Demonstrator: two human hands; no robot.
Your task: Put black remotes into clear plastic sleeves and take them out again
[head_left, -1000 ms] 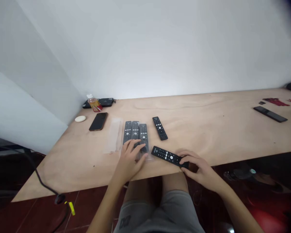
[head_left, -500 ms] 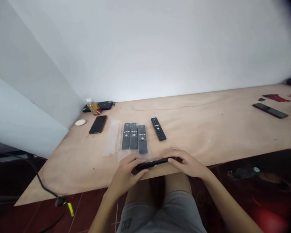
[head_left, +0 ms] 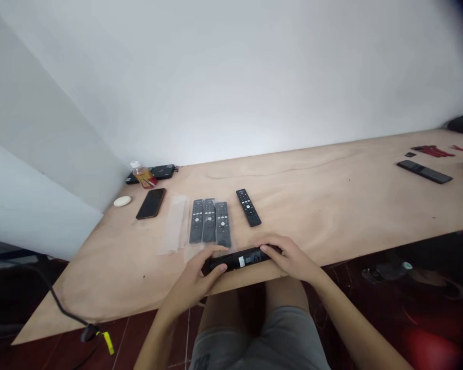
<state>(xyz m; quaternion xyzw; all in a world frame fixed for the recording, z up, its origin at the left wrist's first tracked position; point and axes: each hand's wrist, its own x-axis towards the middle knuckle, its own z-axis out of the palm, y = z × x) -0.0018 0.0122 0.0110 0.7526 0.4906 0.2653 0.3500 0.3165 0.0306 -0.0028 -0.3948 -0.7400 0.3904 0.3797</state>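
A black remote control (head_left: 242, 260) lies crosswise near the table's front edge, its labelled back facing me. Its left end is in my left hand (head_left: 200, 272), thumb in front and fingers behind. My right hand (head_left: 285, 257) grips the other end the same way. Just beyond, three remotes in clear plastic sleeves (head_left: 209, 221) rest side by side. To their right a bare black remote (head_left: 249, 207) lies face up. Empty-looking clear plastic sleeves (head_left: 173, 223) are spread flat on the left of the row.
Further left are a smartphone (head_left: 151, 203), a round white object (head_left: 122, 201), a bottle (head_left: 144, 176) and black boxes (head_left: 164, 171). On the right lie a dark slab-like device (head_left: 424, 171) and red items (head_left: 433, 151). A black cable (head_left: 64, 308) hangs by the left table edge.
Both hands have rolled the held remote so that its back with a white label now faces me. The view has shifted slightly.
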